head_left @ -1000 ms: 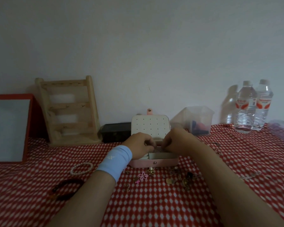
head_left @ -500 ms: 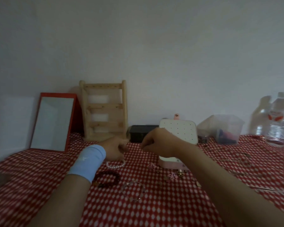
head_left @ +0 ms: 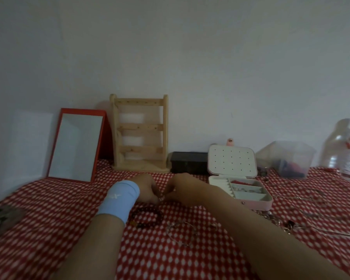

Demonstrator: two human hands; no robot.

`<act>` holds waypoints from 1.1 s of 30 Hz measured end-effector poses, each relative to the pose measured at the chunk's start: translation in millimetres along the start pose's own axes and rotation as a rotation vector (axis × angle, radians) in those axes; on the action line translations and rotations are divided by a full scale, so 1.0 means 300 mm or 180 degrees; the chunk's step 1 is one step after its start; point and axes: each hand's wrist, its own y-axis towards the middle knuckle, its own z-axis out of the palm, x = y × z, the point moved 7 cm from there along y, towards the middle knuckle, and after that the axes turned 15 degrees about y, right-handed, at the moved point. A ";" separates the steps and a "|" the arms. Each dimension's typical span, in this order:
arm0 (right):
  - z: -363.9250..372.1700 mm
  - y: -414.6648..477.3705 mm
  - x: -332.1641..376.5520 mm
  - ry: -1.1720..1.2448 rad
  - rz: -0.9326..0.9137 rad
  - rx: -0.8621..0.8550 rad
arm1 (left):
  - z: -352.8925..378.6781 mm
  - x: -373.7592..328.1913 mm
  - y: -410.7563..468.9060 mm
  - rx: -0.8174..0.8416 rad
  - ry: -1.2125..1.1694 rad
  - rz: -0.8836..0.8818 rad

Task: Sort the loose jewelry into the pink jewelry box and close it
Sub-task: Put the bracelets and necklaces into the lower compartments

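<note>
Red checked cloth covers the desk (head_left: 170, 259). The left hand (head_left: 148, 188) and right hand (head_left: 182, 190) curl fingertip to fingertip on a small pale piece (head_left: 161, 198), too blurred to identify. The pink box (head_left: 257, 205) stands open to their right, lid upright. Sorting seems underway; next, the piece likely needs carrying right into a compartment. A dark bracelet (head_left: 150, 218) waits nearby.

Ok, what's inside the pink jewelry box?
The pink jewelry box is open: something red in a back compartment, small pale pieces in the middle ones. Blur hides what they are.
</note>
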 end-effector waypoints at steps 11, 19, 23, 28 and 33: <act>-0.265 -0.149 -0.097 0.1269 -0.0436 -0.1158 | -0.074 -0.232 0.010 -0.0388 -0.1101 0.0604; -0.439 -0.284 -0.305 0.2806 -0.0360 -0.1768 | -0.117 -0.454 0.090 -0.0370 -0.2324 0.0908; -0.488 -0.336 -0.445 0.2782 -0.0176 -0.2120 | -0.156 -0.542 0.147 -0.0769 -0.2107 0.0848; -0.485 -0.352 -0.599 0.1265 0.0300 -0.2139 | -0.134 -0.643 0.215 -0.0937 -0.1222 0.0865; -0.495 -0.355 -0.630 0.0628 0.0452 -0.2107 | -0.133 -0.706 0.251 -0.1089 -0.0771 0.0911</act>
